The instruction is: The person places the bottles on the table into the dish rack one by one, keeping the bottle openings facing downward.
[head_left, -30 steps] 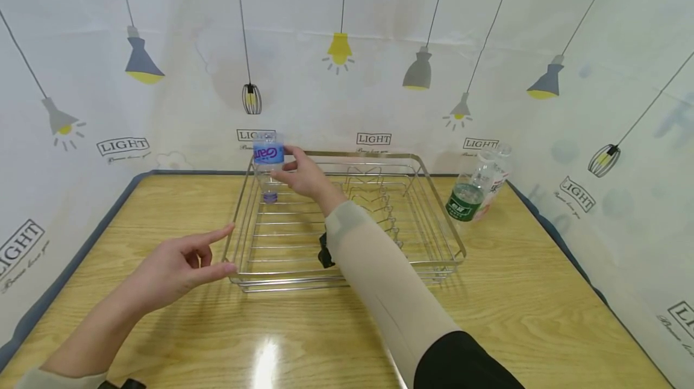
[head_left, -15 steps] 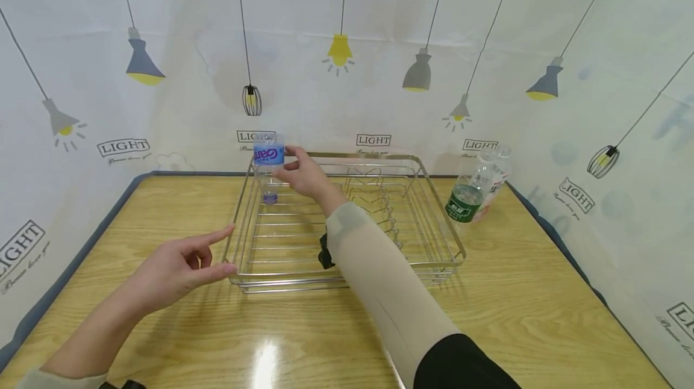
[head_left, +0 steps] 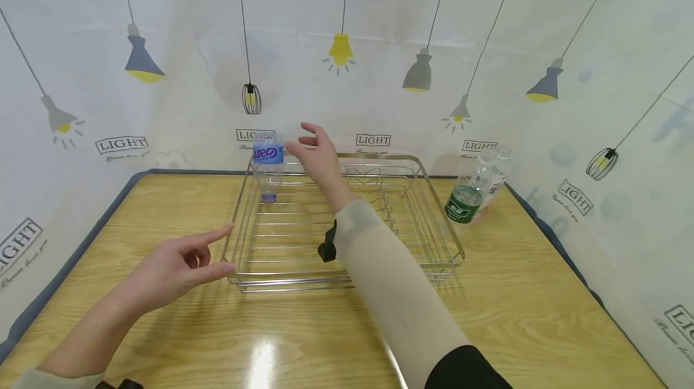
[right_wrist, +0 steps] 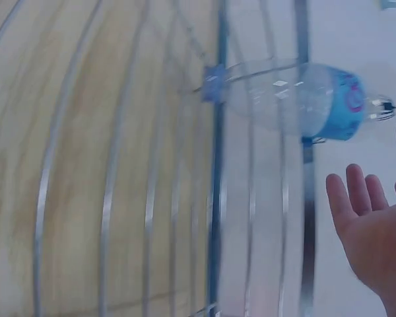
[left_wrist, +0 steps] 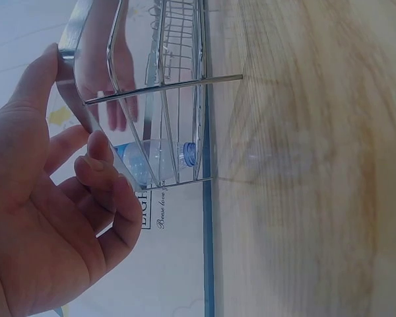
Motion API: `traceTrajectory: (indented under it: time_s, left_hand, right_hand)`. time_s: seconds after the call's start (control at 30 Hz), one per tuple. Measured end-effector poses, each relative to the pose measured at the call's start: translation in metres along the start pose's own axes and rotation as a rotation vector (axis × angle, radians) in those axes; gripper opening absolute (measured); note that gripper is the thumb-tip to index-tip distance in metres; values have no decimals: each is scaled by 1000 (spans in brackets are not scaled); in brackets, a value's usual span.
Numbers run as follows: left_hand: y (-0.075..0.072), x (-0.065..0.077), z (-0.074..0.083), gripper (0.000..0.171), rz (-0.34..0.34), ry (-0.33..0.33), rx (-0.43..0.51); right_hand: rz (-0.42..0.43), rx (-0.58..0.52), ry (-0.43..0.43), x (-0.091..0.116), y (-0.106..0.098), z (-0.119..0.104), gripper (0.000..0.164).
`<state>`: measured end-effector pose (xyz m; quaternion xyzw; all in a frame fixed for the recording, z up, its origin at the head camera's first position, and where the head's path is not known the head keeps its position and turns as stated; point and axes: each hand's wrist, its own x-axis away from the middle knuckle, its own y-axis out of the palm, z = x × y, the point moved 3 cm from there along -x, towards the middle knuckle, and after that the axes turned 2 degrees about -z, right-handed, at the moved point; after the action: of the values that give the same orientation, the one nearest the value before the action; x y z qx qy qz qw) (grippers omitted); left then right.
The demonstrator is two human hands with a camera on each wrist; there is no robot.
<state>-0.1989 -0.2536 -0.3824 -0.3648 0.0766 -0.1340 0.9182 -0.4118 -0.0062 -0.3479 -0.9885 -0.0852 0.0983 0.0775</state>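
A clear plastic bottle (head_left: 268,153) with a blue label stands upside down, purple-blue cap at the bottom, in the back left corner of a wire dish rack (head_left: 290,274). My right hand (head_left: 320,157) is just right of the bottle, fingers spread and holding nothing; in the right wrist view a gap shows between that hand (right_wrist: 376,224) and the bottle (right_wrist: 290,99). At the front left corner, my left hand (head_left: 173,265) touches the outside of the rim with extended index finger and thumb. Its other fingers are loosely bent, as the left wrist view shows.
A clear bottle with a green label (head_left: 463,202) stands right of the rack, before another clear bottle (head_left: 496,175) with a white and pink label. All rest on a wooden table (head_left: 542,292). A lamp-patterned cloth (head_left: 303,15) hangs behind and along both sides.
My right hand has let go of the blue-labelled bottle and moved slightly up and to the right. The bottle stays in place. The left hand has not moved.
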Motion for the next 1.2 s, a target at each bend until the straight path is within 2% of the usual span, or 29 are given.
traceTrajectory:
  time_s: [0.13, 0.37, 0.57, 0.77, 0.9, 1.2]
  left_hand:
    - [0, 0, 0, 73, 1, 8, 4]
    - [1, -1, 0, 74, -6, 2, 3]
    - [2, -1, -1, 74, -8, -16, -7]
    - [2, -1, -2, 74, -5, -25, -16]
    - [2, 0, -1, 73, 2, -15, -22]
    - [2, -1, 0, 72, 7, -6, -20]
  right_hand:
    - [17, -98, -72, 1, -5, -17, 64]
    - [-11, -152, -138, 16, -20, -48, 55]
    - [-82, -158, -167, 40, -49, -72, 48]
    - [-114, -111, -212, 69, -89, -95, 46]
    - [-101, -49, -233, 86, -117, -97, 46]
    - [-72, 63, -244, 118, -174, -85, 46]
